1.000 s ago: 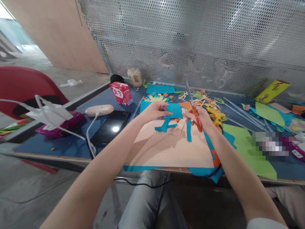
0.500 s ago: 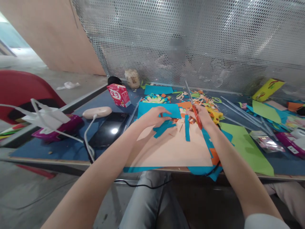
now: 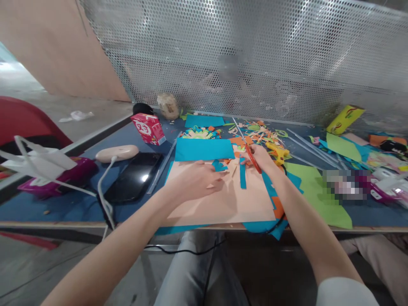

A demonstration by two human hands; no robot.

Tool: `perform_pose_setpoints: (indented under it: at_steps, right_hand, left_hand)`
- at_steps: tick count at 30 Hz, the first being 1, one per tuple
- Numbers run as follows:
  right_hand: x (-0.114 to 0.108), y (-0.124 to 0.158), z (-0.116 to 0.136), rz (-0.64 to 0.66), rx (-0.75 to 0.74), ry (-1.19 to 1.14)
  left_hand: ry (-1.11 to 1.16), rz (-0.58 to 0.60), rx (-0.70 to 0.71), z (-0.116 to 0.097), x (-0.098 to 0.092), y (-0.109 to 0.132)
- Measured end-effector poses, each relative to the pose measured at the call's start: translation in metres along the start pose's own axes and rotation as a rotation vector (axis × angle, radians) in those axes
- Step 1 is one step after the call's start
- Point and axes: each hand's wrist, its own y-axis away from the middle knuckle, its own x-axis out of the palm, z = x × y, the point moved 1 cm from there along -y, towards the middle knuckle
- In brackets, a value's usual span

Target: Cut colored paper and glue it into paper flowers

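My right hand (image 3: 259, 157) grips a pair of scissors (image 3: 253, 159) by its orange-red handles, with the blades angled up and to the left. Under that hand a narrow blue paper strip (image 3: 243, 177) lies on a peach sheet (image 3: 223, 208). My left hand (image 3: 200, 178) is low over the same sheet, its slightly bent fingers apart and pointing right. It partly covers a cut blue paper piece (image 3: 219, 165). Just beyond it is a blue paper rectangle (image 3: 204, 149), apart from the fingers.
Left of the sheet are a black phone (image 3: 134, 176), a pale pink oval device (image 3: 117, 154) and a red-pink box (image 3: 148, 128). Paper scraps (image 3: 261, 132) and a yellow glue gun (image 3: 278, 152) lie behind my right hand. Green paper (image 3: 314, 191) is at right.
My left hand has moved off the blue rectangle, down and toward me, over the cut blue piece. The scissors stay in my right hand. The whole view has shifted slightly.
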Motion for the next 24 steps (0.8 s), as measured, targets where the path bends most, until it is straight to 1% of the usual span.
perform_pose_setpoints:
  at_steps: [2, 4, 6, 7, 9, 10, 13, 14, 16, 17, 19, 20, 21, 23, 24]
  right_hand:
    - [0.002, 0.001, -0.001, -0.004, 0.011, 0.012]
    - [0.003, 0.001, -0.002, 0.004, 0.012, 0.023]
    - [0.004, 0.0, -0.004, 0.021, 0.0, 0.048]
    - [0.004, -0.001, -0.005, 0.029, -0.011, 0.071]
    - [0.003, -0.003, -0.008, 0.033, -0.028, 0.119]
    - [0.003, -0.004, -0.009, 0.029, -0.031, 0.135]
    - [0.002, -0.003, -0.009, 0.024, -0.016, 0.124]
    - [0.002, -0.003, -0.008, 0.025, -0.013, 0.116]
    - [0.001, 0.0, -0.006, 0.024, -0.023, 0.097]
    - [0.001, 0.001, -0.004, 0.013, -0.031, 0.086]
    - [-0.002, 0.001, -0.002, -0.031, -0.045, 0.075]
    - [-0.004, 0.001, -0.001, -0.063, -0.054, 0.098]
    - [-0.006, 0.001, 0.0, -0.099, -0.075, 0.161]
    - [-0.009, -0.001, 0.0, -0.164, -0.142, 0.348]
    - [-0.01, -0.002, -0.001, -0.185, -0.177, 0.441]
  left_hand:
    - [-0.142, 0.042, 0.033, -0.013, 0.006, 0.013]
    - [-0.195, -0.005, 0.094, -0.027, 0.012, 0.024]
    - [-0.202, -0.044, 0.171, -0.041, 0.017, 0.031]
    - [-0.186, -0.037, 0.187, -0.049, 0.019, 0.033]
    - [-0.082, -0.031, 0.259, -0.067, 0.02, 0.037]
    - [-0.001, -0.028, 0.327, -0.077, 0.02, 0.039]
    - [0.324, 0.115, 0.619, -0.104, 0.012, 0.044]
    - [0.401, 0.16, 0.679, -0.109, 0.008, 0.045]
    - [0.482, 0.196, 0.644, -0.111, -0.001, 0.044]
    - [0.512, 0.183, 0.585, -0.107, -0.005, 0.041]
    - [0.511, 0.086, 0.376, -0.092, -0.01, 0.03]
    - [0.475, 0.039, 0.278, -0.083, -0.01, 0.023]
    - [0.425, 0.019, 0.182, -0.075, -0.008, 0.016]
    - [0.315, -0.014, 0.076, -0.061, 0.0, 0.001]
    - [0.25, -0.021, 0.058, -0.056, 0.007, -0.006]
